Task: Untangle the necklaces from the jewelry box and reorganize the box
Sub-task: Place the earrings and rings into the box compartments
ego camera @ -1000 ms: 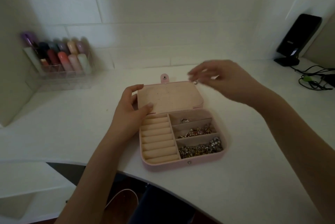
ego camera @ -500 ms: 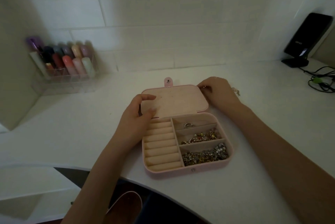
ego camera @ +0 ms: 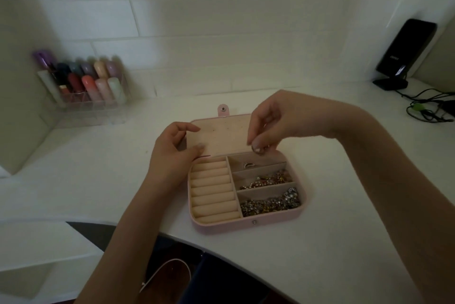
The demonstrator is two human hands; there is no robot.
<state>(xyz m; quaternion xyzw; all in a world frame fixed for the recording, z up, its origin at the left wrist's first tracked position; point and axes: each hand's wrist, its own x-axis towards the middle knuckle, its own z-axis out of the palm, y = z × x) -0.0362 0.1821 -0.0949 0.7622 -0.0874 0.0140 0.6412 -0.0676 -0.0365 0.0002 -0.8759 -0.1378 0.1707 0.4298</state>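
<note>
Since half a second ago my right hand [ego camera: 273, 123] has swung from beside the lid to above the back compartment, fingertips pinching something small I can't identify. My left hand [ego camera: 172, 153] grips the lid's corner. I see the open pink rectangular jewelry box [ego camera: 246, 226] near the white desk [ego camera: 320, 242] edge, tangled metal chains [ego camera: 270, 202] filling its front compartment.

- Left hand [ego camera: 172, 153]: forearm reaching in from below, fingers curled, thumb and forefinger spread in a loose pinch.
- Right hand [ego camera: 268, 124]: forearm coming in from the right, wrist bent, fingertips [ego camera: 256, 147] pinched together, pointing down.
</note>
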